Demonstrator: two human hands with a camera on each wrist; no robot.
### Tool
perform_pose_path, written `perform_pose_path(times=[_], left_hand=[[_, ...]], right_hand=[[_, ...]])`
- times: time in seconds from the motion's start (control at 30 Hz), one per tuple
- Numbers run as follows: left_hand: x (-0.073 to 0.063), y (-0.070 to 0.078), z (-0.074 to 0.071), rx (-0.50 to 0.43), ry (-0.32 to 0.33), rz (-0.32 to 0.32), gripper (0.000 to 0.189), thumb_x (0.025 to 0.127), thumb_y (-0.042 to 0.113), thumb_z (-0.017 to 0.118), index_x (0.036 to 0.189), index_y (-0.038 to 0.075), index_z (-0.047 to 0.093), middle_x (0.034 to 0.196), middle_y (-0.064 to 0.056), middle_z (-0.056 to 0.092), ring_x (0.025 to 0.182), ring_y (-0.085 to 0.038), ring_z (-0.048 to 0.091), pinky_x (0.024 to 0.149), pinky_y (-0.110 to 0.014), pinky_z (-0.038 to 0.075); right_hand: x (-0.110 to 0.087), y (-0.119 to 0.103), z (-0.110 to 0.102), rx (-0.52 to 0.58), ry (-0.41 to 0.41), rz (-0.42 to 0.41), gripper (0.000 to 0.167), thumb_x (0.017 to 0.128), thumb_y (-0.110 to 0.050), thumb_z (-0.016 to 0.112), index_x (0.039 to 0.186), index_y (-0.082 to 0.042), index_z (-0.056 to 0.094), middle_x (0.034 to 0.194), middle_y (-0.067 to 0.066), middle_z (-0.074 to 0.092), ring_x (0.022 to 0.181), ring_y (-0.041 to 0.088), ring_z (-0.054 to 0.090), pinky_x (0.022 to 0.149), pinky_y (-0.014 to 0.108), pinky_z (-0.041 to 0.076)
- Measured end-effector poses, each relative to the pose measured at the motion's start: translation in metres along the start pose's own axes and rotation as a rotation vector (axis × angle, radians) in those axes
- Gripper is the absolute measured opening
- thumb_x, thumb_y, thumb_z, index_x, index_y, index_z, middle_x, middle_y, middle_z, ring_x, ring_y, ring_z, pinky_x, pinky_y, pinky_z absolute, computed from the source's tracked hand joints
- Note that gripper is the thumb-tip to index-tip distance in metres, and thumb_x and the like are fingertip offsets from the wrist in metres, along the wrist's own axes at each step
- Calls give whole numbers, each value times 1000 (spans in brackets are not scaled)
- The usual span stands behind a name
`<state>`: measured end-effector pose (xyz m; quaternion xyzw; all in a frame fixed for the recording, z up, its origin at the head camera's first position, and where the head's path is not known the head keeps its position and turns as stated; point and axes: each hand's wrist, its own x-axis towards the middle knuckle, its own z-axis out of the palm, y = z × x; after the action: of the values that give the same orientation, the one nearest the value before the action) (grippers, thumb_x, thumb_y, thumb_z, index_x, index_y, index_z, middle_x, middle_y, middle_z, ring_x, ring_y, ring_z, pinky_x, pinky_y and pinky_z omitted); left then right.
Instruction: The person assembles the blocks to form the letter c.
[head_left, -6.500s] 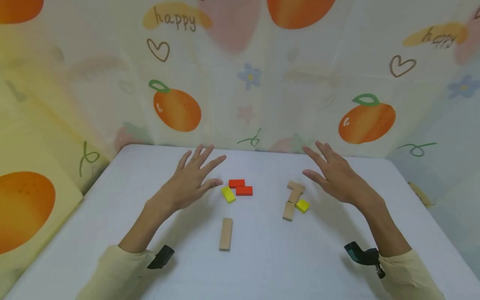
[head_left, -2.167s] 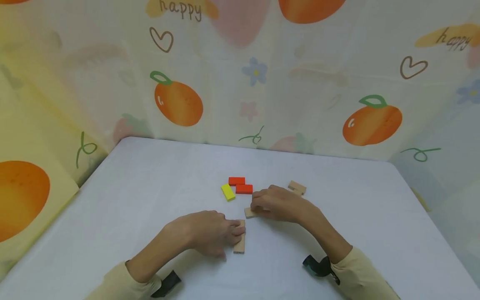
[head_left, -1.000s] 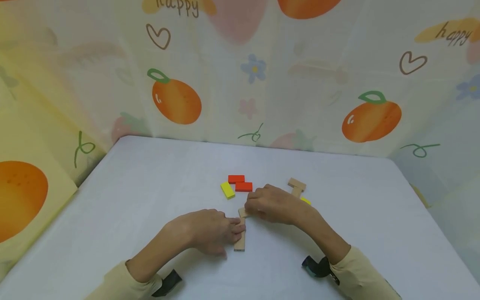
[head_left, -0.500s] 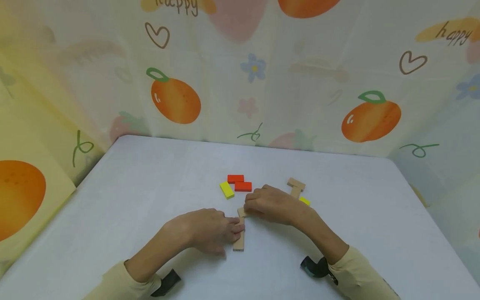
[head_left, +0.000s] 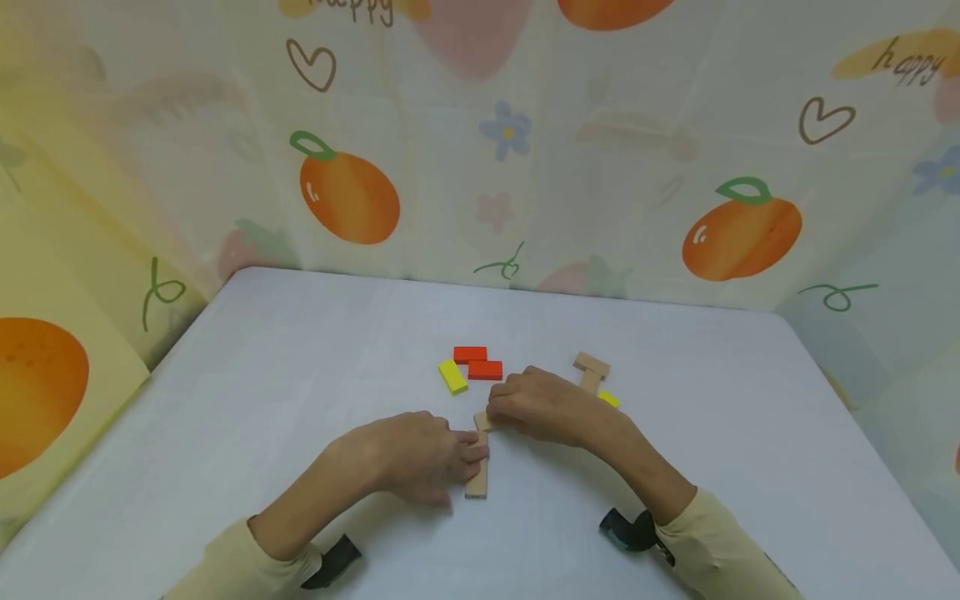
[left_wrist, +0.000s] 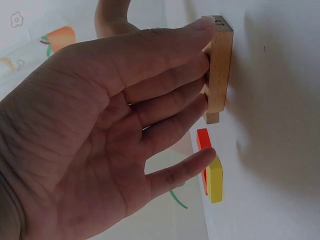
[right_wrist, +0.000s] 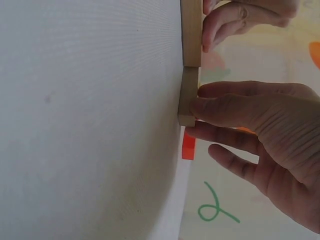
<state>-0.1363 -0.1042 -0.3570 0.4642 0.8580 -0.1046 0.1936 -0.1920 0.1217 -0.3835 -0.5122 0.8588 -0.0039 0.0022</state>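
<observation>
My left hand (head_left: 416, 454) rests its fingertips on top of a long wooden block (head_left: 476, 483) lying flat on the white table; in the left wrist view its fingers reach out nearly straight. My right hand (head_left: 551, 404) pinches a smaller wooden block (head_left: 481, 421) at the long block's far end. Thumb and fingers cover part of the small block (right_wrist: 188, 95), which meets the end of the long block (right_wrist: 192, 40) in the right wrist view.
Beyond the hands lie two red blocks (head_left: 485, 370) and a yellow block (head_left: 453, 377). To the right are two wooden blocks (head_left: 592, 365) and a second yellow block (head_left: 609, 399), partly hidden by my right arm. A fruit-printed curtain (head_left: 450, 167) stands behind the table.
Both hands came down from hovering, spread, to the blocks. The right hand brought a small wooden block from the right-hand group leftward to the long block's end. Little has moved in the last second.
</observation>
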Motion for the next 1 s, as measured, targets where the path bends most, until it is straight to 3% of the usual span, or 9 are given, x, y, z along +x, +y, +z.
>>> perform_pose_path(times=[0.43,1.0], left_hand=[[-1,1,0,-5,5,-17,59,95,48,74,150,35,57,159,15,52,136,-17,63,113,-38,53],[-1,1,1,-21,-8,-23,58,95,47,74,150,34,57,160,16,50,140,-17,60,115,-38,51]], right_hand=[[0,1,0,0,-7,-11,20,93,-13,79,111,-20,78,106,-6,78,98,13,70,88,27,58],[1,1,2,-16,22,-24,17,94,-16,79,110,-20,77,104,-7,78,97,12,70,85,25,57]])
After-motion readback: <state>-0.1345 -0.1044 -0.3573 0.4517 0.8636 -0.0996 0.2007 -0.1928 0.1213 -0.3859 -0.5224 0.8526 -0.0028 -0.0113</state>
